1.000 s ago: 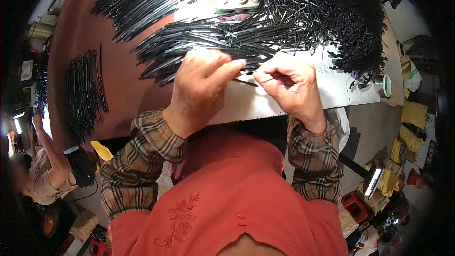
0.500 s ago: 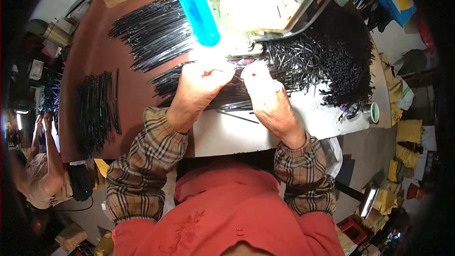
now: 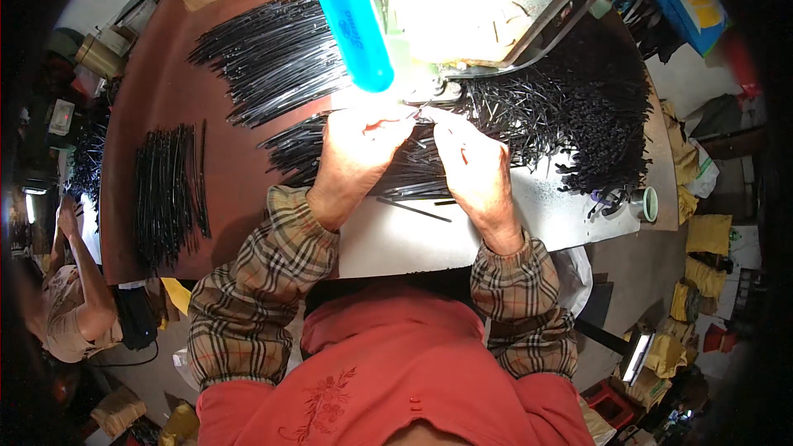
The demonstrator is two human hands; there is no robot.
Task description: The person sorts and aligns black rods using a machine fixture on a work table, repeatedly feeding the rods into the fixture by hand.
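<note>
My left hand (image 3: 351, 161) and my right hand (image 3: 479, 169) meet at the fingertips in front of a brightly lit machine (image 3: 541, 0). Both are closed in a pinch. Something small and thin shows between the fingertips, too washed out by glare to name. Beneath and between my hands lies a layer of thin black strips (image 3: 405, 177) on a white sheet (image 3: 384, 244). A blue bottle-shaped thing (image 3: 355, 29) hangs or stands just beyond my left hand. To the right of my right hand spreads a tangled heap of black strips (image 3: 570, 107).
A neat bundle of black strips (image 3: 264, 58) lies back left on the brown table cover (image 3: 235, 169), with a smaller bundle (image 3: 169, 198) at the left. A small green cup (image 3: 650, 204) sits by the right edge. Another person (image 3: 78, 289) works at far left.
My left hand has shifted slightly right. My right hand has turned, its fingers more curled and its wrist nearer the left. The whole view has tilted a little.
</note>
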